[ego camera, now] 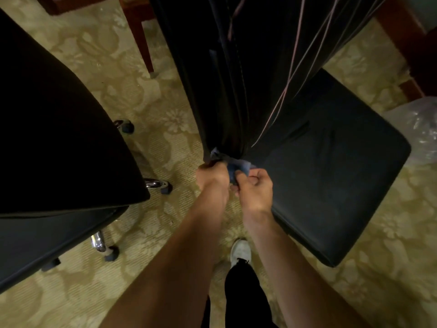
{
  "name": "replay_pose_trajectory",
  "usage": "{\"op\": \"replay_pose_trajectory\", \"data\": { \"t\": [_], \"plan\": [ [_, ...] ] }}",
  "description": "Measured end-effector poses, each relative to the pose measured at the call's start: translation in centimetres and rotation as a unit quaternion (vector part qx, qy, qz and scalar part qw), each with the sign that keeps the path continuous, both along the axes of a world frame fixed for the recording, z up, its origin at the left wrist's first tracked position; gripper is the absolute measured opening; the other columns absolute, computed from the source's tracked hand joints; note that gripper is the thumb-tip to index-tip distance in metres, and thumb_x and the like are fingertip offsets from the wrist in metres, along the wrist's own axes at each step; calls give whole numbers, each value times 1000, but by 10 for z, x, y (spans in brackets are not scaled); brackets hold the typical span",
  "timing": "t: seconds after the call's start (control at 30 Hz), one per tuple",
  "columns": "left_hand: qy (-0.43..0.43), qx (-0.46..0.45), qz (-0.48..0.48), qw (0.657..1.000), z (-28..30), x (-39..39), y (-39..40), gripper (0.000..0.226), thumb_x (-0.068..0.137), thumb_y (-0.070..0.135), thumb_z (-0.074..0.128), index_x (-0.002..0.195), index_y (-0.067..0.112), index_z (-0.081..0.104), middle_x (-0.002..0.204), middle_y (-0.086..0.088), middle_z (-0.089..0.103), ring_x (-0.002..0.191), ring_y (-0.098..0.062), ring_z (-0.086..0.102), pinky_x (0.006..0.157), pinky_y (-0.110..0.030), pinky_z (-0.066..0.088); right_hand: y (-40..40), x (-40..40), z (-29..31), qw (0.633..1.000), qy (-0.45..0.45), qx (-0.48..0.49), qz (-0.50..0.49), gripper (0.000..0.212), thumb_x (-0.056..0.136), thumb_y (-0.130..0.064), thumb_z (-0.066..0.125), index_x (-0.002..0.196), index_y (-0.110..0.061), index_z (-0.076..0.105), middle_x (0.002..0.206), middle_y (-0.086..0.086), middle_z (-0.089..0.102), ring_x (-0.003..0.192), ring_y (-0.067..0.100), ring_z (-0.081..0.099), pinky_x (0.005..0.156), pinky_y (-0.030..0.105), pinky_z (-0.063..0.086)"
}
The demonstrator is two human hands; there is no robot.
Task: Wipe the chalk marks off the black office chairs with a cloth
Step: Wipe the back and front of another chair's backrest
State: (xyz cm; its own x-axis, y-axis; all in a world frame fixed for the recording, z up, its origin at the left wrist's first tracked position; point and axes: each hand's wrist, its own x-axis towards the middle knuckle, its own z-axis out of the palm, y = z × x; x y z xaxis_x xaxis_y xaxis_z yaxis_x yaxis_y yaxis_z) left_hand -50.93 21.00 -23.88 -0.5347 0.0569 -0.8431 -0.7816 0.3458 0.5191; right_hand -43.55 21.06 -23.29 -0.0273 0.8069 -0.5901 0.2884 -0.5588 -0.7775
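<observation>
Blue cloth (233,163): crumpled, held at the lower corner of the backrest (248,67) of the black office chair (331,166), where back meets seat. Pale chalk lines (295,67) run down the backrest, converging near the seat. Left hand (212,177): fingers curled, gripping the backrest's lower edge beside the cloth. Right hand (254,188): fingers curled, pinching the cloth. Second black chair (59,150) stands at left on chrome legs with castors (111,254). Patterned carpet (165,114) beneath. Clear plastic sheeting (418,126) at right edge. White shoe (241,250) below the forearms.
</observation>
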Motion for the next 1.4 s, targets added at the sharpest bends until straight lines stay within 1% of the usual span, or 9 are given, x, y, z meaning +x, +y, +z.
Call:
{"op": "replay_pose_trajectory", "data": {
  "t": [0.13,0.23,0.37,0.5,0.67,0.8,0.97,1.13,1.4],
  "plan": [
    [-17,20,6,1000,-7,-4,-1,24,88,6,65,110,-1,71,116,-28,68,108,-39,67,74,-37,58,3,2,-7,999,-51,-17,3,19,88,-9,67,78,-14,51,68,3,59,54,16,59,59,34,50],
    [1,43,5,999,-2,1,-5,16,90,1,62,103,1,70,115,-27,68,110,-37,66,97,-53,53,5,0,-1,999,-32,-22,-31,24,89,-5,65,75,-14,47,68,5,55,55,18,56,51,29,45],
    [123,13,-72,990,17,18,-5,20,82,15,65,97,4,74,100,-14,74,95,-30,70,89,-43,57,-4,8,21,998,7,-18,-59,23,91,-1,60,77,-13,46,66,5,49,55,14,51,48,24,44],
    [115,43,-95,988,53,38,-6,13,89,10,66,99,7,74,87,0,69,87,-19,68,86,-31,56,-13,28,59,991,59,-12,-121,12,93,-2,57,86,-10,52,74,9,56,59,11,56,53,22,49],
    [146,142,-101,974,96,56,-14,11,92,10,66,92,16,75,85,4,74,86,-12,72,82,-32,59,-28,41,104,981,100,19,-167,20,95,-5,57,81,-13,46,66,3,53,54,8,51,48,20,43],
    [172,142,-88,971,121,36,-23,22,91,13,67,77,29,67,80,5,72,80,-11,71,79,-33,58,-27,34,129,987,118,25,-109,10,94,-3,57,93,-10,51,83,14,54,63,15,54,56,24,47],
    [139,131,-87,978,140,11,-43,10,93,12,66,99,17,72,99,-6,75,93,-21,73,89,-42,59,-26,13,152,992,111,14,-51,14,96,-5,56,86,-13,50,86,16,55,60,12,55,53,17,49],
    [230,112,-115,960,176,9,-71,10,93,12,64,103,12,66,91,0,69,81,-12,66,60,-10,47,-44,20,179,995,101,3,-22,10,96,-8,57,90,-12,51,85,13,57,59,10,59,54,19,50],
    [240,209,-23,948,230,5,-72,9,94,15,66,102,20,69,94,2,74,89,-11,72,81,-31,58,-47,5,236,992,113,64,6,3,95,-7,58,94,-4,58,84,13,62,69,16,62,66,28,55]
  ]
}}
